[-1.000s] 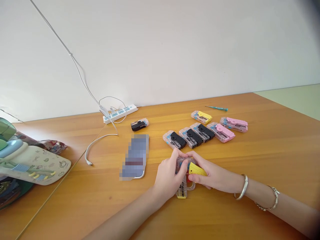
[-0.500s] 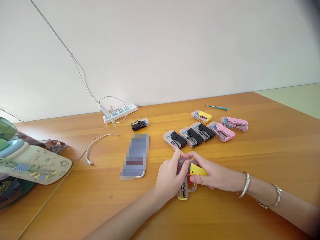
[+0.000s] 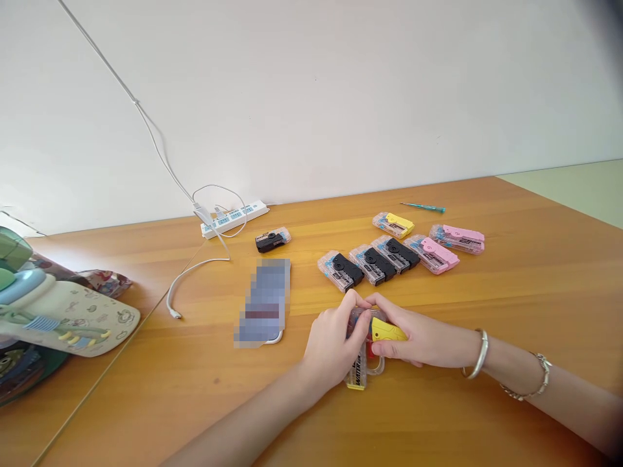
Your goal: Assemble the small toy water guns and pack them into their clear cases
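Observation:
Both hands are closed round a toy water gun, clear plastic with a yellow part, a red trigger and "WATER GUN" lettering on its grip. My left hand grasps its left side, thumb pressed on the upper body. On the right, my right hand pinches the yellow part between thumb and fingers. The fingertips of the two hands meet at the gun's far edge, hiding much of its top. Just beyond them lie folded water guns with black parts and pink parts.
A yellow folded water gun and a small screwdriver lie farther back. Left of my hands is a phone; behind it are a black folded water gun, a power strip and a white cable. A bottle stands far left.
The view has shifted very slightly. Both hands keep the same grip on the water gun, with no clear movement of its parts.

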Demonstrator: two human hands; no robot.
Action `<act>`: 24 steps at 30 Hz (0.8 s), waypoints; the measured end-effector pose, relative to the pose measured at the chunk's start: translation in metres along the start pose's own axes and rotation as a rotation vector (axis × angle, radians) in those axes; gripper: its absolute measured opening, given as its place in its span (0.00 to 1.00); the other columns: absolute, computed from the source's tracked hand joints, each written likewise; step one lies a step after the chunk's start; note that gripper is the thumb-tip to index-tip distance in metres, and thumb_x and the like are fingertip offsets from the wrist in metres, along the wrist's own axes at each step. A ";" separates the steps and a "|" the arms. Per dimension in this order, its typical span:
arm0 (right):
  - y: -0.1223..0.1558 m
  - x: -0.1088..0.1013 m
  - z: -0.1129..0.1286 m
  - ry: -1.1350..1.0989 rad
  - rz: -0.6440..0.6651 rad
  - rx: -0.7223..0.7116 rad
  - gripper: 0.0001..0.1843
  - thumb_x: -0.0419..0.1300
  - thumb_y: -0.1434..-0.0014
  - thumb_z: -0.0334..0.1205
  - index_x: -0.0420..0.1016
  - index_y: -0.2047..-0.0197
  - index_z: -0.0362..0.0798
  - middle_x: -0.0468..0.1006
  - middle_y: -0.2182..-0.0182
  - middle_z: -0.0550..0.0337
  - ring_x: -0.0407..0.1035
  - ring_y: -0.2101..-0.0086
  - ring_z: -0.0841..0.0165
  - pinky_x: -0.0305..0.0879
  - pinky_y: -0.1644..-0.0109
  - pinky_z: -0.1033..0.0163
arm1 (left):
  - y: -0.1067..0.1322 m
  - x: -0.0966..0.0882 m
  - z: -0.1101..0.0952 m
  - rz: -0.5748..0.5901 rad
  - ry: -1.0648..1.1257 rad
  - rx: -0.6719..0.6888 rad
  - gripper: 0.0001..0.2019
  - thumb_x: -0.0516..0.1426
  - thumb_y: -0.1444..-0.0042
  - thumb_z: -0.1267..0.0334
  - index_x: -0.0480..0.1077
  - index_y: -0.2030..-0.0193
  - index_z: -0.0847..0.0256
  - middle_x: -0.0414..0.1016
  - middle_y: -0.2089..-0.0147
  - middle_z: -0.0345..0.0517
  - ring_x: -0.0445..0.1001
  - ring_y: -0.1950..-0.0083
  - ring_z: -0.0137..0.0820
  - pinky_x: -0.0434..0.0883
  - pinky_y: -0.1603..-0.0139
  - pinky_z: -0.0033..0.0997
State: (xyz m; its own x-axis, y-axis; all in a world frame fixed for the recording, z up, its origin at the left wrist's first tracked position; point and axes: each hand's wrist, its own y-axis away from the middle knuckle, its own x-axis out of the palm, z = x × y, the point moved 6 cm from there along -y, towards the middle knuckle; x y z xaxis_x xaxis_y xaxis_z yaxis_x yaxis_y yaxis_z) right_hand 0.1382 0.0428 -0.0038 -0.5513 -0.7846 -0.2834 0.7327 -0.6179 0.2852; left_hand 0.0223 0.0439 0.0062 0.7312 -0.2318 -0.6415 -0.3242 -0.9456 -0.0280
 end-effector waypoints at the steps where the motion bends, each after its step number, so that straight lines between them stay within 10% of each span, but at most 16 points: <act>1: 0.000 0.000 0.000 0.002 -0.003 0.002 0.28 0.55 0.42 0.57 0.52 0.45 0.52 0.67 0.62 0.62 0.54 0.81 0.80 0.57 0.81 0.72 | 0.000 0.000 0.000 0.000 -0.003 -0.002 0.06 0.45 0.38 0.60 0.60 0.62 0.55 0.68 0.76 0.33 0.68 0.75 0.29 0.60 0.74 0.24; 24: -0.001 0.001 -0.001 -0.080 0.020 0.002 0.26 0.56 0.42 0.56 0.52 0.48 0.53 0.67 0.61 0.62 0.56 0.82 0.82 0.56 0.79 0.71 | -0.001 0.002 0.003 0.044 0.039 -0.068 0.09 0.43 0.38 0.56 0.61 0.60 0.53 0.68 0.76 0.33 0.66 0.75 0.28 0.61 0.72 0.24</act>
State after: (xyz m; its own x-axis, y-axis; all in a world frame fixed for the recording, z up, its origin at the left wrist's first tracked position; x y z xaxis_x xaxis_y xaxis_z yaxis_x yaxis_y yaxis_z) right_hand 0.1374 0.0430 -0.0054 -0.5667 -0.7984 -0.2036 0.7433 -0.6020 0.2918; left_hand 0.0218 0.0450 0.0029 0.7406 -0.2813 -0.6102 -0.3161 -0.9472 0.0531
